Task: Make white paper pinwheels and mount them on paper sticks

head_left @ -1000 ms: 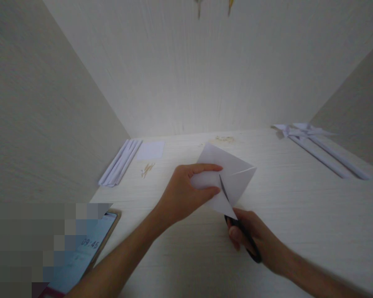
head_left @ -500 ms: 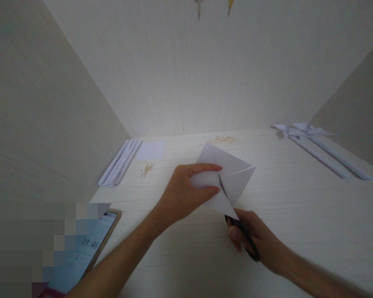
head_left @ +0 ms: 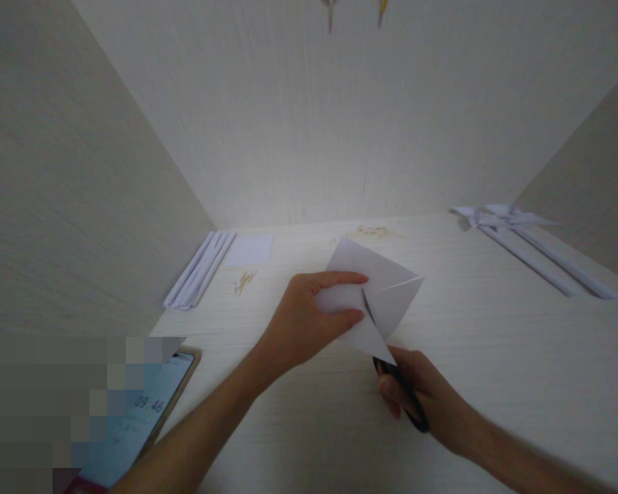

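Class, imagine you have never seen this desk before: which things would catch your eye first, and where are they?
At the centre, the left hand pinches a white square paper sheet while the right hand works black-handled scissors into it from below. Rolled white paper sticks lie at the far left of the pale wooden desk, and a phone showing a clock sits at the near left.

Left hand (head_left: 309,317) pinching white paper (head_left: 386,295) (scissors (head_left: 399,387) in right hand (head_left: 427,401))

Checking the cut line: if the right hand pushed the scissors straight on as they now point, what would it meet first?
Probably the left hand: the scissors in the right hand already cut into the paper beside its thumb.
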{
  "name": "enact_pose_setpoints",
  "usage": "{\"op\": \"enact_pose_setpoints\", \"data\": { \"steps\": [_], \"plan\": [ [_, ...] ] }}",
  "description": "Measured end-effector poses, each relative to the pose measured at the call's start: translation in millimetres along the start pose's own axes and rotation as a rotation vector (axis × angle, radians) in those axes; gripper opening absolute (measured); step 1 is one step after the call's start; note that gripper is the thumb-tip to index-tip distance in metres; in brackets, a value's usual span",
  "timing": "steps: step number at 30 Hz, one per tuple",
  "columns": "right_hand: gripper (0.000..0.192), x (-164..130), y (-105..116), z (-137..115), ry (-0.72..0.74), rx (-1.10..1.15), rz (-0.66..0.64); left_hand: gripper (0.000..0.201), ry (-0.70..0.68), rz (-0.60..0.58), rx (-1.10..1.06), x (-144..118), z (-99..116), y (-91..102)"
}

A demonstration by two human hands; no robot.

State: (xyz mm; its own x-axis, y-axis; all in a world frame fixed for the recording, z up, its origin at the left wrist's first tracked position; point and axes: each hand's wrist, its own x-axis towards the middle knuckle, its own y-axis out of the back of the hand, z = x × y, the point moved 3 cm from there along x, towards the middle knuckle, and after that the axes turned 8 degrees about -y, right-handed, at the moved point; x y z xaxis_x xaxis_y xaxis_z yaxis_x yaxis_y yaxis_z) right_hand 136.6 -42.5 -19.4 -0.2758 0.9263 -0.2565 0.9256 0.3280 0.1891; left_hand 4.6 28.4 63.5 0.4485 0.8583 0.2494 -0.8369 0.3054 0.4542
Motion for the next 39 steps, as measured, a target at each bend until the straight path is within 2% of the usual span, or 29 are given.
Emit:
{"op": "enact_pose_setpoints", "data": {
  "steps": [16,21,25,29,32,35,39],
  "plan": [
    [0.048,0.6,1.2,4.0,0.009,-0.037,0.005,0.035,0.008,-0.001,-0.031,0.9,1.8,1.8],
    [0.045,1.5,1.3,7.4,-0.027,-0.079,-0.01,0.056,0.041,-0.005,-0.194,5.5,0.5,13.9],
    [0.04,1.4,1.5,7.6,-0.052,-0.104,-0.009,0.069,0.061,0.007,-0.17,8.9,-3.1,23.2],
    [0.036,1.4,1.6,7.8,-0.069,-0.12,-0.028,0.066,0.089,-0.054,-0.168,8.8,-6.4,24.1],
    [0.034,1.1,1.8,6.9,-0.061,-0.128,-0.042,0.063,0.103,-0.056,-0.156,8.7,-6.0,26.2],
    [0.035,0.4,2.5,4.9,-0.049,-0.152,-0.036,0.058,0.123,-0.005,-0.152,9.9,-3.7,30.9],
    [0.041,-0.7,4.0,3.5,-0.026,-0.155,-0.039,0.044,0.148,0.112,-0.249,12.6,-2.9,36.5]
  ]
}}
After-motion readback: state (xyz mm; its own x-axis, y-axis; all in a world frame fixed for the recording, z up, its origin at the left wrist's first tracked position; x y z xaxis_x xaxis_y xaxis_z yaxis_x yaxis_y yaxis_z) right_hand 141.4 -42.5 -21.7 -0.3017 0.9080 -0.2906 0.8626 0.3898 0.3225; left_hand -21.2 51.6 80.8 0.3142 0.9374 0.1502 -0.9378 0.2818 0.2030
